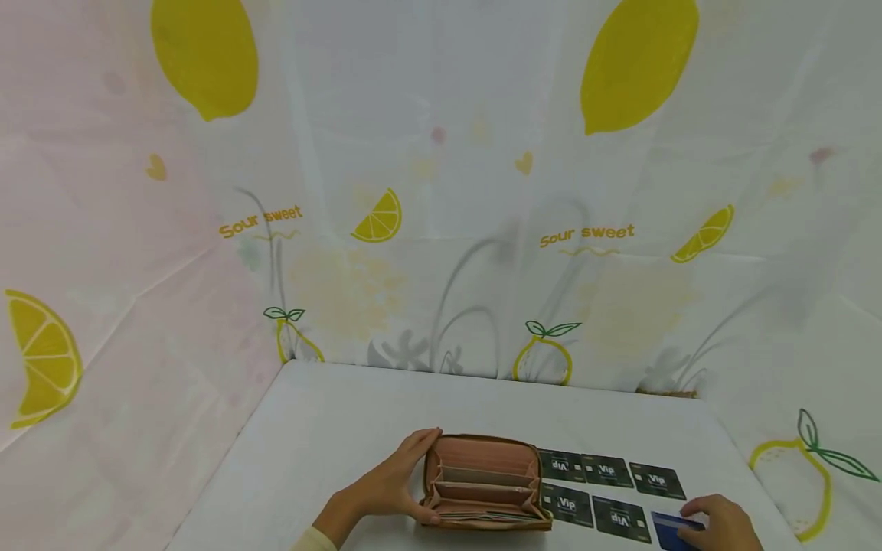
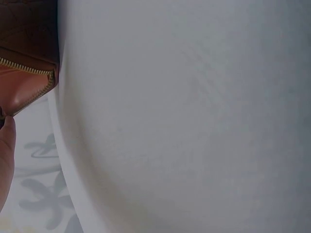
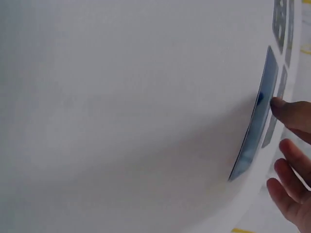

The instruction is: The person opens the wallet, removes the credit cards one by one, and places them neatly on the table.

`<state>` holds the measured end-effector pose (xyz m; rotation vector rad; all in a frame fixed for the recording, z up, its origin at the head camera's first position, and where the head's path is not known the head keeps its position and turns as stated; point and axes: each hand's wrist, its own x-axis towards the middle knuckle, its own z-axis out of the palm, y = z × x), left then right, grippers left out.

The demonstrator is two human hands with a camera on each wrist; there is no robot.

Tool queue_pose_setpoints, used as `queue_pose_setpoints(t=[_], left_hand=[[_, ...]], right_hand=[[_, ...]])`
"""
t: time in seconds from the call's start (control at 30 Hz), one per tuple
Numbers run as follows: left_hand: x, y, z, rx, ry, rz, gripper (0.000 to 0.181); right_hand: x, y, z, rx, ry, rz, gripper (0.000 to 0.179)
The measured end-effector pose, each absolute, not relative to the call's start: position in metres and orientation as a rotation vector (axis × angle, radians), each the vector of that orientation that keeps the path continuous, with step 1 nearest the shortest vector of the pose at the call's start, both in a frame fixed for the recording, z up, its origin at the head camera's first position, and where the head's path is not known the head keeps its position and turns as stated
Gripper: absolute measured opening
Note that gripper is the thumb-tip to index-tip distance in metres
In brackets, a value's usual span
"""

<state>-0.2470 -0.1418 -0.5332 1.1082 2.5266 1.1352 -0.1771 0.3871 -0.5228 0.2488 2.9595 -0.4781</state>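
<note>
The right hand's (image 1: 723, 524) thumb and a fingertip reach the flat blue rectangular plastic card (image 1: 668, 532), other fingers loosely spread; whether they pinch it I cannot tell. It lies well to the right of the brown zip-around wallet (image 1: 482, 446), the landmark here. The left hand (image 1: 389, 486) grips that wallet's left end, thumb low, fingers at the top edge. Already done: the wallet is unzipped and spread; beside its right end five black glossy "Vip" cards (image 1: 620, 520) lie flat, three far, two near. Seemingly left: the blue card, ending the near row, isn't yet free of fingers; thin edges (image 1: 475, 515) in the wallet's near pocket suggest remaining contents.
</note>
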Motion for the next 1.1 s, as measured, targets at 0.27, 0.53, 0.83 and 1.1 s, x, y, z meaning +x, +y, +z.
queue_pose_setpoints(t=[0.27,0.53,0.83,1.1], left_hand=[[-0.244,-0.144,-0.536,1.091,2.496,1.159,0.118],[-0.246,-0.142,-0.535,1.103,2.508,1.141,0.12],[-0.248,-0.138,-0.533,1.124,2.512,1.139,0.12],[-0.248,-0.139,-0.532,1.1,2.518,1.12,0.12]], right_hand=[[-0.175,0.306,-0.51,-0.246,3.408,-0.7,0.025],[-0.184,0.223,-0.499,-1.158,3.313,-1.16,0.043],[-0.188,0.174,-0.48,-1.357,2.82,-1.046,0.011],[-0.189,0.153,-0.474,-1.046,2.715,-0.697,0.018]])
